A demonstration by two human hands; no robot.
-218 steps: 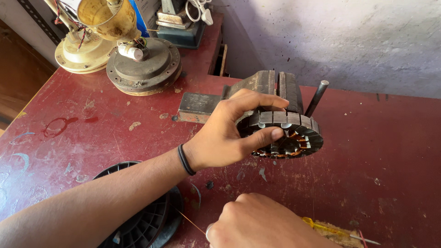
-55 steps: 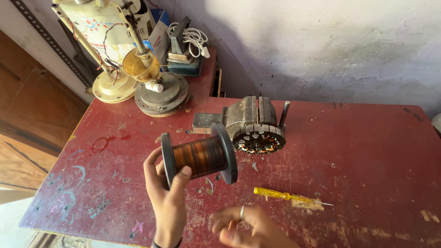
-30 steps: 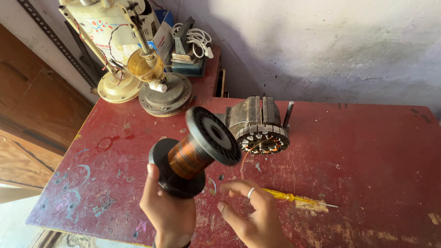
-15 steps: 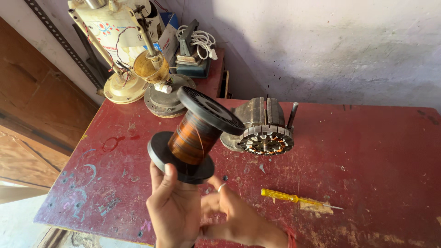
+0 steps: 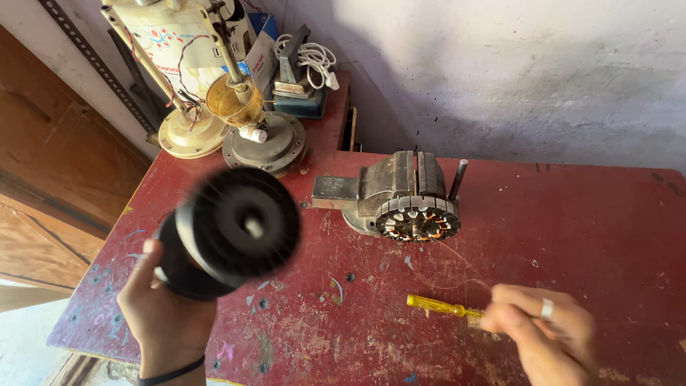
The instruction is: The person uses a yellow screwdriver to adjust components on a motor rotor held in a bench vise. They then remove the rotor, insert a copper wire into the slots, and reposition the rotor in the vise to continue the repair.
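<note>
Black plastic wire spool [image 5: 232, 232] is gripped, raised, by the left hand [image 5: 166, 311] near the red table's front edge [image 5: 300, 357]; the right hand [image 5: 547, 332] pinches the yellow screwdriver [image 5: 443, 307].

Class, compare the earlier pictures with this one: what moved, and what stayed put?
The left hand has tipped the black wire spool so its end flange faces the camera. The right hand left the spool and moved right, to the yellow screwdriver. The stator in the vise stayed put.
</note>
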